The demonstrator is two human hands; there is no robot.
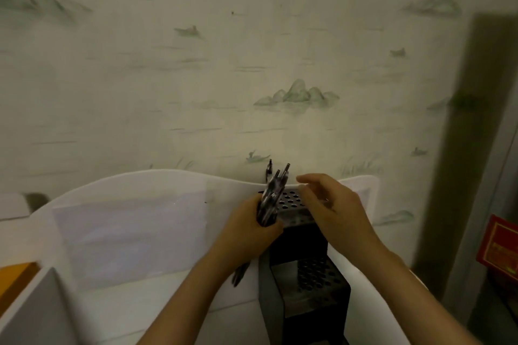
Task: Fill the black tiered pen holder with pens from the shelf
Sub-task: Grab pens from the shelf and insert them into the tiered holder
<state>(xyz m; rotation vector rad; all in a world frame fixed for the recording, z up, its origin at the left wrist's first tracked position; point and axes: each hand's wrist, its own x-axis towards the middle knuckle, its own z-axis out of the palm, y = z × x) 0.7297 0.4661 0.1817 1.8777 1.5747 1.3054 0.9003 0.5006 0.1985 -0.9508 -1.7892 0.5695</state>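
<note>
The black tiered pen holder [311, 274] stands on the white shelf, its perforated tiers stepping up toward the wall. My left hand [249, 228] grips a bundle of several dark pens [273, 193], tips pointing up, right beside the holder's top tier on its left. My right hand [330, 204] hovers over the top tier with its fingers loosely bent toward the pens; motion blur hides whether it holds anything. The lower ends of the pens stick out below my left hand.
The white shelf [134, 232] has a curved raised back against a wall with pale green landscape wallpaper. A grey box edge [42, 311] and an orange item [16, 274] lie at lower left. A dark post [462, 148] and a red box [501, 249] stand at right.
</note>
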